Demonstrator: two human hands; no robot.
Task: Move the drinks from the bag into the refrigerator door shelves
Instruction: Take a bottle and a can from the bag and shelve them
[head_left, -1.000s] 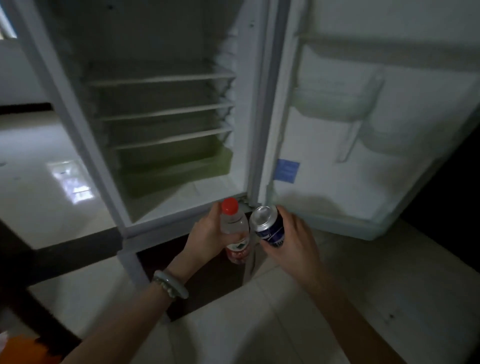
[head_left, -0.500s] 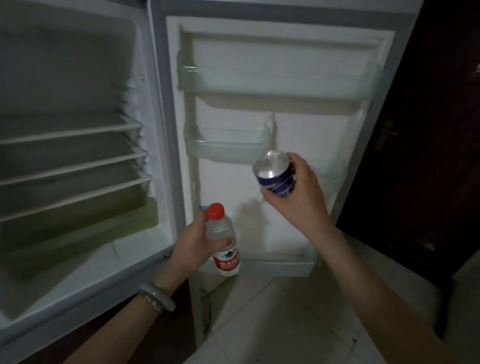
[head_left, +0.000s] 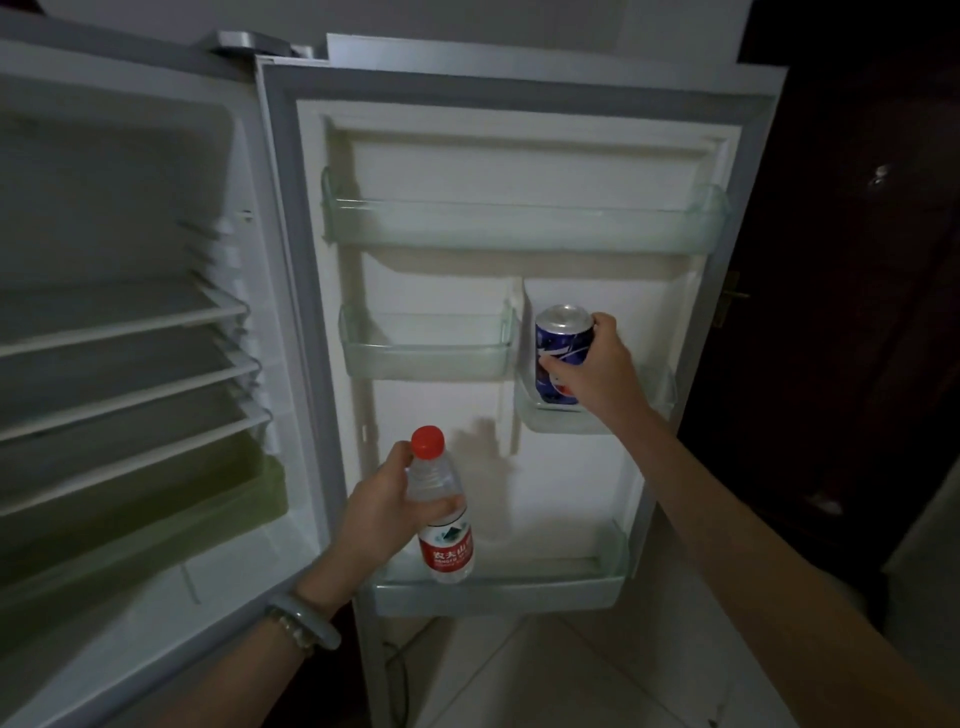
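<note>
The fingers (head_left: 602, 325) of the right hand (head_left: 597, 371) are wrapped round a blue can (head_left: 562, 353), thumb on the front of its label and the others curled behind its rim; the can stands upright with its base down inside the small right-hand door shelf (head_left: 665, 389), though whether it rests on the shelf floor cannot be told. The left hand (head_left: 387, 506) pinches a water bottle (head_left: 441, 512) by its shoulder, fingers closed round the clear neck below the red cap, the bottle held in the air in front of the bottom door shelf (head_left: 519, 595) and tilted a little.

If the can is let go before it sits flat, it may tip against the shelf's low front lip and topple out; the wrist could also knock it on withdrawal. The bottle, gripped high and slanted, could swing or slip, since its weight hangs below the hold; lowered carelessly, its base may catch the shelf's front edge. The bag is out of sight.
</note>
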